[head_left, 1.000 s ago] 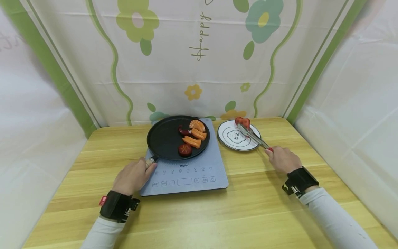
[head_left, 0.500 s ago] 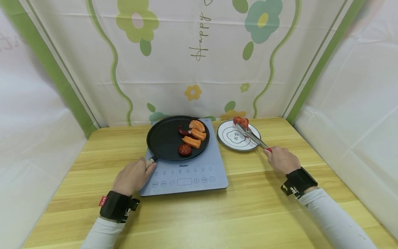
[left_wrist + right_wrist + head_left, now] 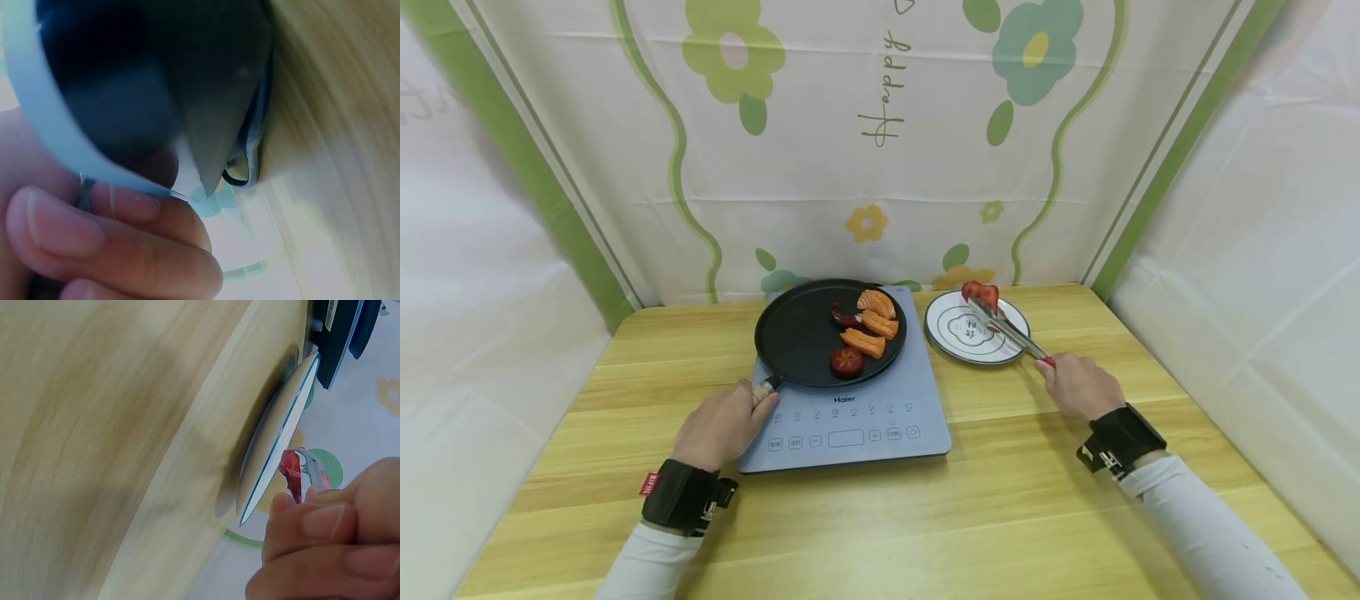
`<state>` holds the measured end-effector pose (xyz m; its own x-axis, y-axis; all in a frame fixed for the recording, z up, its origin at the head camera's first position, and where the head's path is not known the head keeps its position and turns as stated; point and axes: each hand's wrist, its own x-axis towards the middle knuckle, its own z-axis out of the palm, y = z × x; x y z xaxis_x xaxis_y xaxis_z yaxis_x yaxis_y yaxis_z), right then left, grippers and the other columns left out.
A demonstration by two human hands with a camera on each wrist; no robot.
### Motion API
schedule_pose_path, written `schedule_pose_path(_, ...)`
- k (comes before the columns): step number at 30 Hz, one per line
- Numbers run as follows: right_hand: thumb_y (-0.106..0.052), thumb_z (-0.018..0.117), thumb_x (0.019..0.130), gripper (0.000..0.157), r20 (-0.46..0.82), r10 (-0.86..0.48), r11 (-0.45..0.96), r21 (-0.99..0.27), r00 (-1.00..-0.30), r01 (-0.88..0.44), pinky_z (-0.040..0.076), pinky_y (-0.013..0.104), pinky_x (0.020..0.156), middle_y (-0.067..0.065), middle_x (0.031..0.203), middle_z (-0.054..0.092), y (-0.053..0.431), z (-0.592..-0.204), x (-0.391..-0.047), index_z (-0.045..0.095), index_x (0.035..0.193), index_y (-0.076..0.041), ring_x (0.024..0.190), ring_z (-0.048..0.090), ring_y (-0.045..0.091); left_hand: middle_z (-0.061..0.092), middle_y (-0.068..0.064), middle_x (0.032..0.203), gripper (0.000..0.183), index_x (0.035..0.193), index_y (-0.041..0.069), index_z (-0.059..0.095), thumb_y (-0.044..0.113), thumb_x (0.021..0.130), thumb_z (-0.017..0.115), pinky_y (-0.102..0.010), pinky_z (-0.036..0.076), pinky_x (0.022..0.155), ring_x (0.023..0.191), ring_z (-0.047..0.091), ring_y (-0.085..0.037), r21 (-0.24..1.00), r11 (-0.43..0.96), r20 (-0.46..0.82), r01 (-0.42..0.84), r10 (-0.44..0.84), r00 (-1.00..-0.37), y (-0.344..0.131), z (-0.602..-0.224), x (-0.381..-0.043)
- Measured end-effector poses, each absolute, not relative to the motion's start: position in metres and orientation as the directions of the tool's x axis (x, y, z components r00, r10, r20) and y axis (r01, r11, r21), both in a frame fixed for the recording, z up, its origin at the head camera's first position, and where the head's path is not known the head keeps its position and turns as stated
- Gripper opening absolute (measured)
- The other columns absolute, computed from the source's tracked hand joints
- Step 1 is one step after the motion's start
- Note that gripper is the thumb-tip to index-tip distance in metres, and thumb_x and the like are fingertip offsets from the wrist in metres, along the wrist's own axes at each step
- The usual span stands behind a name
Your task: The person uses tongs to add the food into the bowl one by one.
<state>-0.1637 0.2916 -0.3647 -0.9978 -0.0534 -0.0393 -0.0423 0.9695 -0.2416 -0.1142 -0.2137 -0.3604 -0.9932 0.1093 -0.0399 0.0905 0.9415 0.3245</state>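
My left hand (image 3: 718,425) grips the handle of a black frying pan (image 3: 797,333). In the right part of the pan lie orange salmon pieces (image 3: 876,302), a dark red chili pepper (image 3: 844,318) and a round red tomato slice (image 3: 846,362). With my right hand (image 3: 1084,385) I hold metal tongs (image 3: 1015,333) that have red on the handle. Their tips are at a red piece of food (image 3: 981,293), perhaps meat, over the far edge of a white plate (image 3: 951,333). In the right wrist view the red piece (image 3: 290,467) shows beside the tong tips, above the plate.
Under the pan is a grey-blue induction cooker (image 3: 850,458) with a touch panel at its front. The plate stands just right of it on the wooden table (image 3: 880,533). A flowered cloth (image 3: 820,167) hangs behind, with white cloth at both sides.
My right hand, the tongs and the red piece have shifted slightly left over the plate. My left hand and the pan have stayed in place.
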Motion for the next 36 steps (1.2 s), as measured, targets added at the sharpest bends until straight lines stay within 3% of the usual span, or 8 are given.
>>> schedule_pose_path(36,-0.047,0.033,0.103,0.044,-0.028,-0.069,0.969,-0.239,-0.997,-0.061,0.034,0.036,0.048,0.005,0.064,0.04,0.2846,-0.3593,-0.1608,0.046,0.076,-0.014,0.058,0.045,0.021,0.041,-0.006,0.068,0.042,0.093,0.003,0.048,0.045,0.099,0.045,-0.032,0.032,0.052,0.059,0.044,-0.019,0.32,0.943,-0.044,0.087,0.107,-0.993,-0.2133,-0.3582,-0.1135)
